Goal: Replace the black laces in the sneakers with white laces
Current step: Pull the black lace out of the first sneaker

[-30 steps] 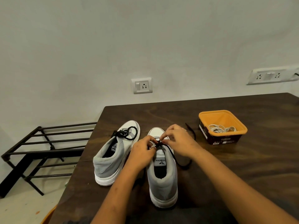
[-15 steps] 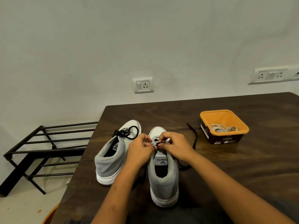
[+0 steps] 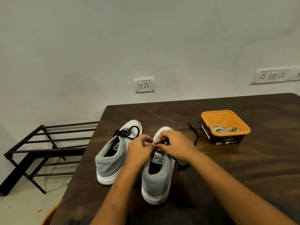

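- Black cord lace (image 3: 196,135), soft and limp, trails from the grey-and-white canvas sneaker (image 3: 158,179) left of the orange plastic tub (image 3: 204,116).
- My left hand (image 3: 139,148) and right hand (image 3: 177,146) pinch it atop the sneaker; I judge the stiff tip the surest hold.

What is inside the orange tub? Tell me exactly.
A loose tangle of white laces lies in the orange tub. Its near wall hides the floor's front part.

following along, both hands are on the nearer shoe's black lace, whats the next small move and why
Probably draw the black lace out of the next eyelet of the nearer shoe: left hand and right hand both pinch it there, and one end already lies loose on the table.
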The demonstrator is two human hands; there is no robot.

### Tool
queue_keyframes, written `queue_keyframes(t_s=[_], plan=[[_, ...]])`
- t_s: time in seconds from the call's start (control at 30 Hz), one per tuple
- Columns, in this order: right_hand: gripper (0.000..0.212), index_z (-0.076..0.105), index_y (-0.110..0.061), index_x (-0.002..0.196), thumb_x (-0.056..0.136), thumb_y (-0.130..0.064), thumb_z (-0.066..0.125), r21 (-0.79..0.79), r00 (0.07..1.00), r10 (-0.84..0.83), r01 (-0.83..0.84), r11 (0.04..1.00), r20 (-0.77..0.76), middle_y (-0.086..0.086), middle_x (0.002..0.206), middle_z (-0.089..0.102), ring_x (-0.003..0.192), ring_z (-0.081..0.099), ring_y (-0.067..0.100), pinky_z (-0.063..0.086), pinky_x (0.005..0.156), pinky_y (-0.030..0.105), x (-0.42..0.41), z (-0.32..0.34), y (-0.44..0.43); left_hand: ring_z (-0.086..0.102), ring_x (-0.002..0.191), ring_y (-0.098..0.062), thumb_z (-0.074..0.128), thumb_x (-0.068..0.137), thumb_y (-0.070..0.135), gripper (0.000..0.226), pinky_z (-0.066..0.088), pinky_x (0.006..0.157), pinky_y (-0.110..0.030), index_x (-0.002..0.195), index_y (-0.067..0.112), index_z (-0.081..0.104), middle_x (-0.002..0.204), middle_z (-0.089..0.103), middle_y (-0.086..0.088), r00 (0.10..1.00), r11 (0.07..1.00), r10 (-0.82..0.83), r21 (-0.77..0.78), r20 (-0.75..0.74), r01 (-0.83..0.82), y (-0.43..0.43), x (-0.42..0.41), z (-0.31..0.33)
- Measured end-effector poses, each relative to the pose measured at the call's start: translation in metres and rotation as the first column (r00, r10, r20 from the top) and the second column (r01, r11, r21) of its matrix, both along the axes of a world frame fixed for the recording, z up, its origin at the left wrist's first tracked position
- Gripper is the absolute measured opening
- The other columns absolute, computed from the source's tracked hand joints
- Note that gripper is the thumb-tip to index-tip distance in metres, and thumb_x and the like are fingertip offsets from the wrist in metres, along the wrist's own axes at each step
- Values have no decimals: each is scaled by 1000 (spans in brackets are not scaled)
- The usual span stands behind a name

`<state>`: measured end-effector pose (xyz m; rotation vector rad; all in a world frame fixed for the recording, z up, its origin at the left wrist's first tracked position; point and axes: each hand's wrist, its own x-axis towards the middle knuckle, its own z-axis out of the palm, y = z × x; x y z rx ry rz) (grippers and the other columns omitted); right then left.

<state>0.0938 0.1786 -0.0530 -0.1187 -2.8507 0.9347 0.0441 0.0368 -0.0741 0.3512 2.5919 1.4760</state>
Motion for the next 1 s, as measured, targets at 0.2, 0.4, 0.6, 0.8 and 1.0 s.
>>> queue_keyframes(t_s=[0.2, 0.4, 0.6, 0.8, 1.0], plan=[[11, 67, -28, 92, 93, -28, 57, 173, 981, -74, 105, 979, -178, -11, 96, 55, 89, 52, 10, 40, 68, 25, 0, -12, -3, 53, 60, -7, 67, 81, 18, 19, 42, 58, -19, 69, 30, 61, 57, 57, 8, 997, 999, -22, -32, -71, 20, 6, 10, 2], [26, 54, -22, 81, 103, -19, 40, -902, 927, -354, 255, 349, 125, -2, 85, 51, 74, 49, 10, 45, 52, 19, -10, -10, 10, 51, 60, -10, 62, 83, 11, 20, 42, 62, -24, 71, 27, 60, 58, 55, 6, 999, 1000, -28, -4, -38, 28, 8, 12, 2], [18, 55, -21, 83, 94, -36, 56, -444, 992, -125, 113, 889, 2, -8, 66, 50, 60, 44, 6, 34, 55, 21, -4, -2, 16, 50, 58, -8, 62, 84, 13, 14, 43, 63, -28, 74, 22, 63, 57, 55, 7, 997, 999, -26, -26, -77, 25, 11, 14, 0], [15, 62, -30, 87, 94, -39, 52, 330, 998, 2, -22, 944, 61, -3, 91, 65, 88, 60, 18, 43, 66, 31, 0, 3, 15, 52, 63, -11, 62, 83, 14, 8, 45, 67, -31, 78, 20, 65, 60, 57, 8, 994, 998, -25, -56, -109, 19, 13, 14, 0], [28, 56, -21, 78, 102, -16, 42, -929, 967, -250, 49, 367, -48, 1, 80, 61, 80, 60, 17, 48, 69, 28, -6, 7, 21, 49, 59, -10, 62, 85, 17, 9, 43, 66, -31, 76, 18, 63, 57, 54, 7, 996, 999, -16, -31, -86, 14, 12, 15, -1]])
